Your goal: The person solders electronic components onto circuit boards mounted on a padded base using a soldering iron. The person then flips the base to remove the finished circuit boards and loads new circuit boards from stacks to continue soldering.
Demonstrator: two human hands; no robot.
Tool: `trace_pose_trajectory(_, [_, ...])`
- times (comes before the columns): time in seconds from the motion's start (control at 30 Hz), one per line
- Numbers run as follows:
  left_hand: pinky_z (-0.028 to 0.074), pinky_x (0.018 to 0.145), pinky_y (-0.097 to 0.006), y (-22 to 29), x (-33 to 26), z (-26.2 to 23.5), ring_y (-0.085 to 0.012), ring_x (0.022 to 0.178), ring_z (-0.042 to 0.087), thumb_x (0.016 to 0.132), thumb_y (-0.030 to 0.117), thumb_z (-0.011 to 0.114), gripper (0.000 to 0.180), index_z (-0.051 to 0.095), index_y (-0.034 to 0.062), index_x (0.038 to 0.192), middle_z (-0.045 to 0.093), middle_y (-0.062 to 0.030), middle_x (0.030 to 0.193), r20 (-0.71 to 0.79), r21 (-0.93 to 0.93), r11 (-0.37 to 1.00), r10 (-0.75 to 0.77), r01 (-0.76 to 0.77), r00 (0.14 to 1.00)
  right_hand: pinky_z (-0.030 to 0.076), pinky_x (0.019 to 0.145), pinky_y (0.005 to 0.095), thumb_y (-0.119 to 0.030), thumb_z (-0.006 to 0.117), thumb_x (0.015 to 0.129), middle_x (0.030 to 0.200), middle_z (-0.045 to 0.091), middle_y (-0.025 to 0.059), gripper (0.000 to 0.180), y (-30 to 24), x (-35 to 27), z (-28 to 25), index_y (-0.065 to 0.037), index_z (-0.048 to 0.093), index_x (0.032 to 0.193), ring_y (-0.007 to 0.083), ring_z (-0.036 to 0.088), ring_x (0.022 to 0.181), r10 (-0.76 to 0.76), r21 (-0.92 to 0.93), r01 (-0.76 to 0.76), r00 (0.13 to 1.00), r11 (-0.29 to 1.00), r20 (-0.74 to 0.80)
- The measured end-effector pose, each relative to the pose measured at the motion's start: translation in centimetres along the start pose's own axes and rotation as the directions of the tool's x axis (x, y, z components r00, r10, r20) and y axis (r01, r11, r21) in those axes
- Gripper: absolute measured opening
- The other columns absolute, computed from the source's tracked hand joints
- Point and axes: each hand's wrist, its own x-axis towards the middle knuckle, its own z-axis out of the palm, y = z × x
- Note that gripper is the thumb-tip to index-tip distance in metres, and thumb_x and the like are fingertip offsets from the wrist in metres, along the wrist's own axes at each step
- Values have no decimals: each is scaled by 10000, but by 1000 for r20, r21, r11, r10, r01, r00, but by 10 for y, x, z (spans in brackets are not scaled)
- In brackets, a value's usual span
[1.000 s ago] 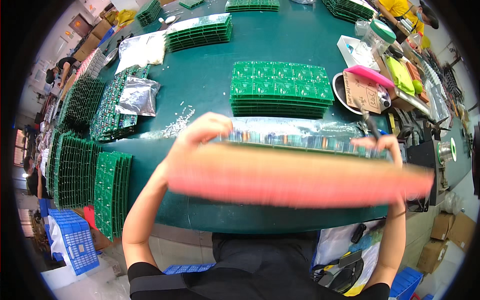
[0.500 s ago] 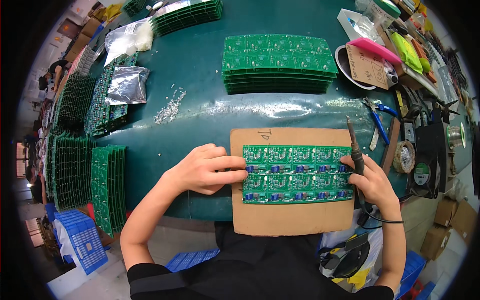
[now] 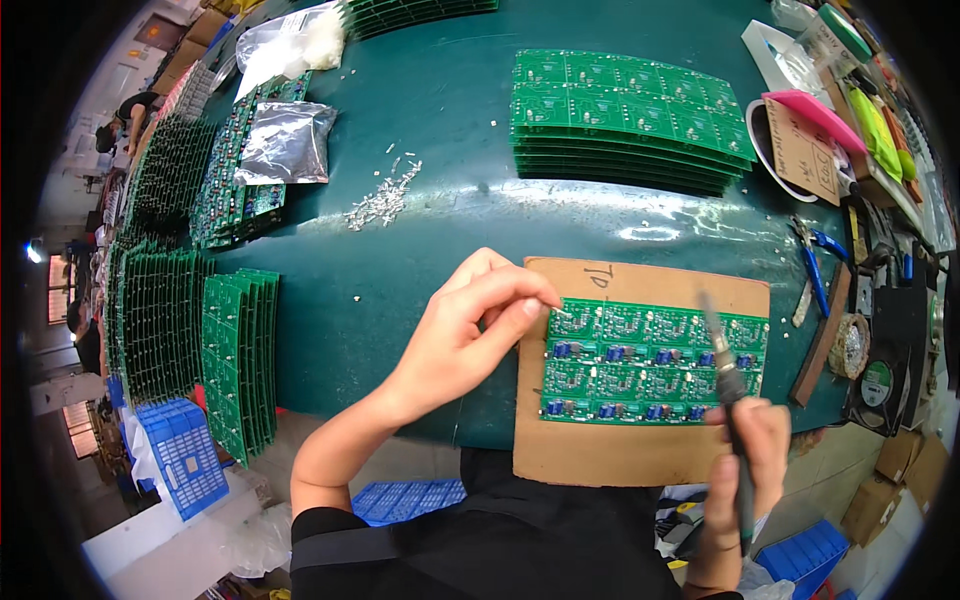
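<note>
Readying for soldering is suggested, the iron (image 3: 734,388) being grasped by the right grip (image 3: 765,448), the left grip (image 3: 468,325) pinched at the circuit board (image 3: 650,368), contents unclear, steady tip-lowering probably called for.

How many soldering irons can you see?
1: the soldering iron in the right hand, over the right side of the cardboard. More may be hidden.

Left hand (image 3: 455,340) at the upper left corner of a green circuit board (image 3: 625,378) lying on cardboard (image 3: 600,455); right hand (image 3: 752,452) grips a soldering iron (image 3: 736,400).
</note>
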Motion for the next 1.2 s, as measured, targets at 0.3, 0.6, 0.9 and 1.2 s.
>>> trace_pose_trajectory(0.3, [528, 739, -290, -24, 6, 10, -196, 850, 626, 879, -16, 598, 58, 568, 12, 919, 637, -109, 987, -52, 226, 945, 255, -237, 966, 547, 701, 381, -36, 641, 820, 801, 645, 164, 276, -7, 3, 59, 110, 646, 1055, 309, 660, 753, 124, 177, -138, 989, 975, 83])
trace_pose_trajectory(0.6, [534, 714, -256, -30, 7, 10, -136, 860, 632, 884, -15, 606, 71, 566, 11, 937, 668, -92, 991, -35, 163, 979, 129, -122, 991, 542, 686, 375, -17, 643, 805, 794, 645, 160, 276, -5, 9, 68, 107, 650, 1051, 302, 657, 742, 135, 152, -150, 985, 977, 106])
trace_pose_trajectory(0.9, [534, 690, -288, -25, 10, 8, -193, 847, 646, 835, -28, 632, 94, 579, 25, 890, 684, -94, 943, -5, 309, 906, 305, -288, 952, 543, 680, 377, -41, 638, 821, 755, 626, 125, 244, -5, 10, 63, 90, 659, 1026, 284, 642, 714, 41, 131, -52, 996, 990, 84])
trace_pose_trajectory(1.2, [510, 687, -343, -16, 20, 35, -260, 775, 612, 788, -25, 698, 185, 580, 41, 914, 657, -94, 907, -39, 339, 853, 435, -398, 900, 523, 685, 371, -82, 613, 829, 778, 619, 159, 260, -3, 1, 34, 77, 655, 1030, 298, 635, 754, 187, 64, -187, 982, 980, 5])
